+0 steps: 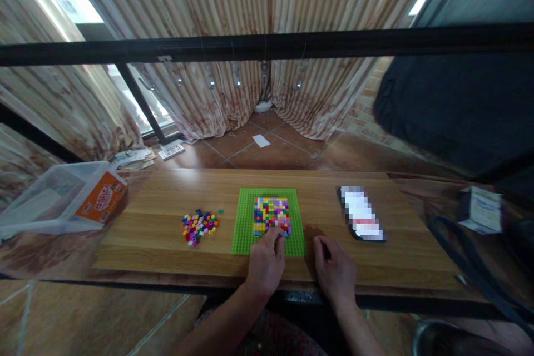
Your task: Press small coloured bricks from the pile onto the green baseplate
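A green studded baseplate (pixel 244 222) lies at the middle of the wooden table. On it sits a square patch of small coloured bricks (pixel 271 212) set close together. My left hand (pixel 267 258) reaches over the plate's front part, its thumb and forefinger pinched at the near edge of the patch; whatever is between the fingertips is too small to make out. Just right of the baseplate, my right hand (pixel 335 267) rests on the table with its fingers curled in and nothing visible in them. A pile of loose coloured bricks (pixel 199 226) lies left of the plate.
A phone (pixel 362 214) with a blurred screen lies on the right of the wooden table (pixel 158 256). One green brick (pixel 221 211) sits apart from the pile. Beyond the table's left end stands a clear plastic box (pixel 50 194). A black metal bar (pixel 267 46) crosses behind the table.
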A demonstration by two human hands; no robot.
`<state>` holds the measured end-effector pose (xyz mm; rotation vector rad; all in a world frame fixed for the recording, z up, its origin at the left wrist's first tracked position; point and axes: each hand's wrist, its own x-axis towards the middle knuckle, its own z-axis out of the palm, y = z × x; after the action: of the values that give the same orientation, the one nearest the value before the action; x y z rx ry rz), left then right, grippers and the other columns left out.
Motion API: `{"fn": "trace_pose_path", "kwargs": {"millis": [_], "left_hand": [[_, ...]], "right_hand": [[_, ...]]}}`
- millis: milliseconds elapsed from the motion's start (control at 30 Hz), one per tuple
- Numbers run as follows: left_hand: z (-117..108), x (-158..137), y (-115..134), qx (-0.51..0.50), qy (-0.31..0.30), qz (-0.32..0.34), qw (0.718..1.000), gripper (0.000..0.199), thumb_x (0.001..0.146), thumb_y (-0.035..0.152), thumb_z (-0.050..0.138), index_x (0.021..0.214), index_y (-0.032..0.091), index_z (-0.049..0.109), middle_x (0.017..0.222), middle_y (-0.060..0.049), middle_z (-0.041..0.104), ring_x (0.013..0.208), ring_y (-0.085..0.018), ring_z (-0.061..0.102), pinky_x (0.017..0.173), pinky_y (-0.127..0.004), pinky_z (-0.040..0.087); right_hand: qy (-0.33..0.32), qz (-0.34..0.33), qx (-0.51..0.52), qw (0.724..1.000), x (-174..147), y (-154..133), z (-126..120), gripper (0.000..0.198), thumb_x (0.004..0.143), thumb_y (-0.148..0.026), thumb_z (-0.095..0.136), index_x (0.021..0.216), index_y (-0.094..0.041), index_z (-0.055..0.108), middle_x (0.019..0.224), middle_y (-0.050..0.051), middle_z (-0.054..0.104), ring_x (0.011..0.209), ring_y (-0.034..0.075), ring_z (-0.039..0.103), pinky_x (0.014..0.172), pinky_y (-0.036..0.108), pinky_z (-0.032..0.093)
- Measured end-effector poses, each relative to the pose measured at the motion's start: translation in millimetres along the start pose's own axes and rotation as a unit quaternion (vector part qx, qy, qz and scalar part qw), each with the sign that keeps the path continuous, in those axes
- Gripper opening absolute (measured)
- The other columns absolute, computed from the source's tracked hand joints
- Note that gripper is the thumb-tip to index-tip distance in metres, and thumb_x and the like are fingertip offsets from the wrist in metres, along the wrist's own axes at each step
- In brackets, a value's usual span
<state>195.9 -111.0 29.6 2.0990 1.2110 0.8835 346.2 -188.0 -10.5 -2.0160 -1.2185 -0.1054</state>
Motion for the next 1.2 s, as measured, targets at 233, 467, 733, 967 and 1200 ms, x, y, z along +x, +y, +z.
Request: {"fn": "trace_pose_path", "kwargs": {"millis": [233,467,733,967,1200], "left_hand": [[5,0,-6,0.114,-0.001,0.06,0.992,0.016,0.093,0.018,0.045,0.095,0.022,0.06,0.08,-0.002,0.071,0.068,-0.016,0.066,0.061,-0.025,0.047],[-1,6,-2,0.196,-0.026,0.097,0.975,0.014,0.092,0.018,0.047,0.092,0.022,0.061,0.079,-0.003,0.069,0.067,-0.017,0.064,0.054,-0.025,0.04],[-2,10,-1,0.229,-0.012,0.125,0.965,0.017,0.093,0.02,0.049,0.084,0.023,0.064,0.073,-0.003,0.067,0.065,-0.016,0.061,0.053,-0.026,0.035],[1,9,-6,0.217,0.013,0.143,0.965,0.019,0.094,0.022,0.049,0.087,0.023,0.066,0.074,-0.001,0.066,0.066,-0.015,0.06,0.056,-0.026,0.037],[4,10,-7,0.213,0.045,0.158,0.963,0.024,0.096,0.023,0.046,0.082,0.022,0.065,0.069,0.0,0.064,0.063,-0.013,0.058,0.056,-0.026,0.037]], "right_hand": [[0.006,-0.002,0.011,1.0,0,1,1,0.04,0.096,-0.046,0.041,0.09,-0.017,0.067,0.088,0.01,0.07,0.08,0.019,0.063,0.072,0.029,0.046],[0.004,0.006,0.008,1.0,0,0,0,0.041,0.096,-0.047,0.041,0.09,-0.017,0.068,0.089,0.01,0.07,0.081,0.02,0.063,0.072,0.029,0.046],[-0.017,0.05,0.04,0.998,4,1,-2,0.038,0.093,-0.048,0.046,0.089,-0.017,0.068,0.093,0.011,0.071,0.083,0.022,0.065,0.073,0.032,0.047],[-0.11,0.148,0.215,0.959,27,-28,-8,0.042,0.088,-0.053,0.05,0.098,-0.016,0.067,0.095,0.012,0.073,0.085,0.025,0.068,0.076,0.035,0.051],[-0.152,0.142,0.239,0.948,36,-55,13,0.039,0.085,-0.049,0.054,0.101,-0.016,0.067,0.096,0.011,0.073,0.085,0.024,0.068,0.08,0.036,0.05]]}}
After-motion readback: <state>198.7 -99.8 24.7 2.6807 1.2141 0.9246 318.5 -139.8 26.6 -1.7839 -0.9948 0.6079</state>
